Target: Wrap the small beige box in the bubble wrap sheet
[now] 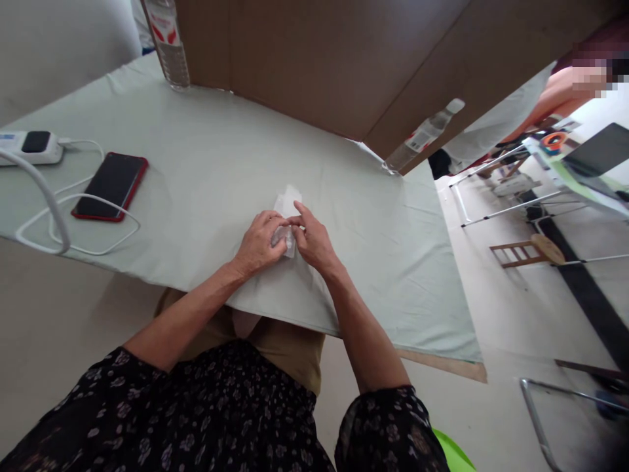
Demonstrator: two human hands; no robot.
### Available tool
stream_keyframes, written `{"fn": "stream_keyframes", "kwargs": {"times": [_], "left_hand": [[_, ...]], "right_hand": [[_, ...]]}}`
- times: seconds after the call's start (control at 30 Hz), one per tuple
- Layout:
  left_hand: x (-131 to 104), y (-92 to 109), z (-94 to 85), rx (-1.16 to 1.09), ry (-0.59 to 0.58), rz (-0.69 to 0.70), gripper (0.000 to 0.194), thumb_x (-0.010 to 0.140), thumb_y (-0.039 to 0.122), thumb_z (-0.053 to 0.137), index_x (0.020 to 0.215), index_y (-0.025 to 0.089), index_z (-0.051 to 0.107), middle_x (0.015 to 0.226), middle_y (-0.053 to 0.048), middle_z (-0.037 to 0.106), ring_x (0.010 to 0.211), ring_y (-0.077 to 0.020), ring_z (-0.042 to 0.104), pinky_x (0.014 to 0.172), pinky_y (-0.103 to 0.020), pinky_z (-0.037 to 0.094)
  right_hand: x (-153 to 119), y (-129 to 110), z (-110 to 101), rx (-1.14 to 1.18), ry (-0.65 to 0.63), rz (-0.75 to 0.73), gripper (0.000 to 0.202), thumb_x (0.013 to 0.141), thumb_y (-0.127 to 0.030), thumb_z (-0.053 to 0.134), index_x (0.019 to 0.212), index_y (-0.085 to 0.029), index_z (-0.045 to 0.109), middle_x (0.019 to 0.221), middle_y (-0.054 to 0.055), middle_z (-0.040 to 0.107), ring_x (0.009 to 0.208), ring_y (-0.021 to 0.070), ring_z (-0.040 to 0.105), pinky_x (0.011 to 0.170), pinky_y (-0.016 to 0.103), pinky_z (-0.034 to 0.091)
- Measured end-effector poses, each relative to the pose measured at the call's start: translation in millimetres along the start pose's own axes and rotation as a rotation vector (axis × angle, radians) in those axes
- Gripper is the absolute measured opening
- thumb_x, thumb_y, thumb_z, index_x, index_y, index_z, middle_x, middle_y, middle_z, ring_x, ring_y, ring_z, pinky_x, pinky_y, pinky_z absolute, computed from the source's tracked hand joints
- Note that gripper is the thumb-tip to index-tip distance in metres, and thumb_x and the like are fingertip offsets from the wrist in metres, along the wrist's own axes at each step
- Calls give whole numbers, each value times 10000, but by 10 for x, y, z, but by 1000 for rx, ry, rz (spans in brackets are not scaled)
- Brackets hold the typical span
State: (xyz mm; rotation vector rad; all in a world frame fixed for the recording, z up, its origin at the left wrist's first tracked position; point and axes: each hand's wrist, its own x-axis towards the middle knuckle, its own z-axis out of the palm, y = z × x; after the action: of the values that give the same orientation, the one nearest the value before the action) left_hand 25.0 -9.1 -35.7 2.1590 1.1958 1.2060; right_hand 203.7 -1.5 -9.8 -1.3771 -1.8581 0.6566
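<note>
A thin white sheet (291, 195), crumpled and partly see-through, lies on the pale green tablecloth (221, 157) in front of me. Whether it is plastic or paper I cannot make out. My left hand (260, 244) bends its fingers and thumb around the sheet's left side. From the right, my right hand (315, 242) pinches at the middle of it, with the index finger raised. The fingertips of both hands meet over the sheet and hide part of it.
Brown cardboard panels (314, 65) stand along the table's far side, with a water bottle (171, 59) at left and another bottle (417, 141) at right. On the left lie a phone (112, 187), a white cable (54, 210) and a power strip (42, 147). A wooden stool (545, 249) stands beyond.
</note>
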Motion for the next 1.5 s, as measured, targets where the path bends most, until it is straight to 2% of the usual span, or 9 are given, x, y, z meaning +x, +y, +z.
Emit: {"fn": "stream_keyframes", "kwargs": {"times": [0.2, 0.33, 0.5, 0.73, 0.97, 1.07, 1.17, 1.37, 1.5], "left_hand": [[-20, -3, 14, 74, -32, 26, 292, 857, 171, 587, 1125, 190, 701, 1277, -133, 642, 1130, -269, 637, 1025, -440, 548], [-22, 16, 11, 97, -15, 42, 310, 853, 154, 582, 1134, 183, 710, 1290, -134, 652, 1103, -265, 643, 1007, -428, 555], [-12, 49, -26, 139, -56, 97, 418, 850, 128, 565, 1240, 191, 702, 1426, -139, 628, 1115, -275, 638, 993, -435, 558], [13, 4, -37, 127, -123, 84, 399, 867, 159, 542, 1227, 183, 713, 1203, -101, 763, 1029, -278, 650, 941, -443, 561], [-16, -33, -4, 27, 22, -65, 319, 821, 215, 623, 1136, 169, 636, 1117, -118, 686, 1027, -257, 649, 952, -425, 562], [-31, -78, 3, 10, 79, -173, 480, 774, 284, 731, 1206, 174, 554, 1171, -124, 635, 1046, -261, 631, 924, -427, 565], [-24, -140, -3, -31, 37, -124, 654, 737, 322, 815, 1304, 180, 521, 1342, -169, 579, 1228, -309, 587, 1030, -472, 527], [7, -214, -39, -80, -102, -64, 289, 767, 208, 720, 1050, 202, 660, 1348, -132, 639, 1285, -296, 603, 1088, -485, 508], [21, -207, -84, -141, -80, -100, 284, 753, 218, 697, 1036, 202, 674, 1299, -123, 690, 1233, -283, 647, 1073, -474, 526]], "right_hand": [[88, 197, -144, 123, 206, 196, 453, 871, -288, 589, 1314, -192, 594, 1079, 88, 768, 871, 182, 703, 736, 330, 588], [201, 338, -164, 271, 115, 499, 591, 794, -358, 722, 1326, -146, 574, 991, 103, 748, 698, 178, 687, 461, 253, 510], [518, 308, 7, 299, 54, 556, 582, 739, -408, 830, 1210, -126, 635, 703, 15, 668, 509, 149, 572, 373, 252, 423], [693, 241, 77, 345, -63, 417, 203, 691, -326, 764, 697, -187, 616, 621, -42, 551, 559, 97, 481, 508, 236, 401], [334, 16, 21, 324, 24, 110, 193, 804, -422, 716, 835, -232, 729, 866, 11, 731, 816, 180, 649, 809, 342, 546], [67, -85, -14, 182, -5, -65, 139, 871, -364, 670, 875, -260, 762, 1008, 37, 780, 984, 216, 704, 953, 401, 546], [-183, -107, -20, 14, -42, -184, 178, 906, -283, 626, 999, -292, 778, 1146, 49, 790, 1139, 244, 705, 1068, 469, 510], [-440, 7, 83, -202, -74, -320, 453, 876, -350, 706, 1318, -253, 674, 1402, 132, 683, 1354, 318, 603, 1172, 552, 446], [-390, 33, 152, -183, -14, -266, 359, 930, -250, 582, 1272, -252, 691, 1362, 131, 699, 1308, 290, 624, 1148, 525, 466]]}}
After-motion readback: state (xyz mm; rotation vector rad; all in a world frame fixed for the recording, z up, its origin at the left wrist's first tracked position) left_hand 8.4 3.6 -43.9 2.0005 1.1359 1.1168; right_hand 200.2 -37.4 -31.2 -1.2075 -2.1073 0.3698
